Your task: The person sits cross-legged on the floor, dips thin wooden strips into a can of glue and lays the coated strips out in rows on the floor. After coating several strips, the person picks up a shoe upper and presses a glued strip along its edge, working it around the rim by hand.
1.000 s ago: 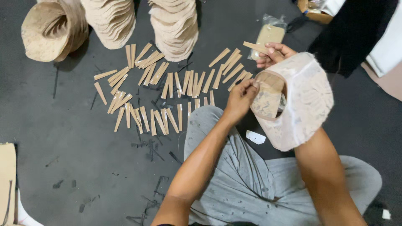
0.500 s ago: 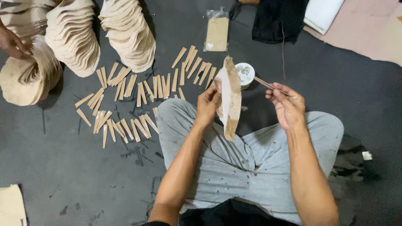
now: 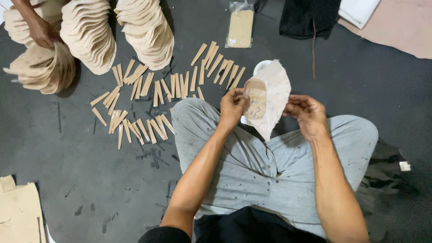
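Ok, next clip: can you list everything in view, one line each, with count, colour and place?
padded piece: one, pale pink with tan patch, held over lap
tan strips: dozens, scattered on floor ahead
stacked cut pieces: four stacks, beige, top left
bagged strips: one clear bag, top centre
white tub: one, behind padded piece
black cloth: one, top right
another person's hand: top left, on a stack
left hand: gripping padded piece
right hand: beside the piece's right edge

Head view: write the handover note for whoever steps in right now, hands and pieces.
Left hand: grips the pale shaped piece at its edge, over the lap.
Right hand: touches the same piece's other edge, fingers curled.
Tan strips: spread on the dark floor ahead-left.
Stacks of pale pieces: beyond the strips; another person's hand rests on one.
Done and left: cannot tell.
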The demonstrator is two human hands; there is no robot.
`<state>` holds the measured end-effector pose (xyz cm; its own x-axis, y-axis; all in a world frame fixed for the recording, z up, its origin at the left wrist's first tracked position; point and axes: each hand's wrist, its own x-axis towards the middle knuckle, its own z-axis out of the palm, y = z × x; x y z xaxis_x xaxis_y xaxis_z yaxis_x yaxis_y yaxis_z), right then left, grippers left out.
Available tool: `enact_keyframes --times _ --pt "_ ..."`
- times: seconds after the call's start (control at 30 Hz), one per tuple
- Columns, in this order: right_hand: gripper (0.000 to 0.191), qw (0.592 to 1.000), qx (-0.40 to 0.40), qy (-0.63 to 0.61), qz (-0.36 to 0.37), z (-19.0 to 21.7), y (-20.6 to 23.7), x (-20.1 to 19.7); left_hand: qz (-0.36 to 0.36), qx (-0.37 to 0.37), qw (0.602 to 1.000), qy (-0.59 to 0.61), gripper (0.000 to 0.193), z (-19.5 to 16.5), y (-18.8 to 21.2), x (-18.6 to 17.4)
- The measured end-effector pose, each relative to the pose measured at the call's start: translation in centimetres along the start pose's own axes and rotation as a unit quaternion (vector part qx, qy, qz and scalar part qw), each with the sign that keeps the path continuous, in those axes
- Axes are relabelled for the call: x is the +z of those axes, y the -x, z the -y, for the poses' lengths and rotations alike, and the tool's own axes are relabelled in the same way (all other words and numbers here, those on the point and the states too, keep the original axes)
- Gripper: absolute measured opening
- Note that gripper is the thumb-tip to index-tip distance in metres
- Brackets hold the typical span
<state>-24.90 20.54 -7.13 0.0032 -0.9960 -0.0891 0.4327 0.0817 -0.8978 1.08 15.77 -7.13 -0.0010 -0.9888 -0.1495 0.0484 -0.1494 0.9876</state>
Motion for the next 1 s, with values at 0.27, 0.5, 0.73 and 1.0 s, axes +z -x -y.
enact_keyframes --times 0.27,0.5,0.73,1.0 --pt "0.035 0.999 0.0 -0.025 0.033 3.7 1.3 5.6 0.065 0.005 0.998 -0.022 0.023 0.9 0.0 0.5" --pt "0.019 0.977 -0.073 0.198 0.027 7.7 3.7 11.4 0.15 -0.004 0.989 0.009 0.03 2.3 -0.2 0.8" --pt "0.018 0.97 -0.007 0.243 0.017 6.9 2.7 9.6 0.23 -0.03 0.971 0.06 0.038 0.2 0.7 0.9" --pt "0.027 0.991 0.034 -0.097 0.084 1.2 0.9 3.5 0.353 -0.118 0.913 0.169 0.069 -4.7 2.0 0.6"
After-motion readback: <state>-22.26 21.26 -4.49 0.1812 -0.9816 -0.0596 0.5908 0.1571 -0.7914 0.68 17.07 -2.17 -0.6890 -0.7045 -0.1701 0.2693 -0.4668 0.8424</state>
